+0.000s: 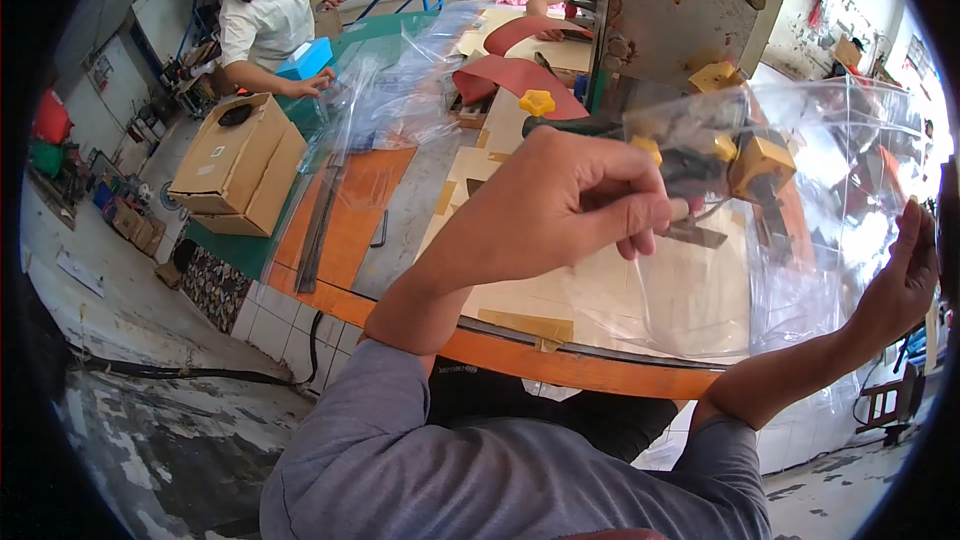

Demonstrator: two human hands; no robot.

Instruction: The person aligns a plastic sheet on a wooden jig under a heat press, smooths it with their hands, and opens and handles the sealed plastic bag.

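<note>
A clear plastic sheet [700, 290] hangs in front of me, spread between my two hands above the worktable. My left hand [590, 195] is closed in a pinch at the sheet's left side, over the middle of the table. Far to the right, my right hand [903, 270] is raised, with fingertips pinched at the sheet's other side. Behind the see-through sheet stands a machine [690, 10] with a worn metal body and yellow knobs [537, 102]. Tan board [520, 285] with tape on it covers the table below my left hand.
Cardboard boxes [235, 160] stand at the table's left end, near a long metal bar [318, 230] and a hex key [379, 230]. More clear plastic [400, 105] is heaped farther back. Across the table a person [270, 30] stands at the left; another person's arm [548, 2] shows beside the machine.
</note>
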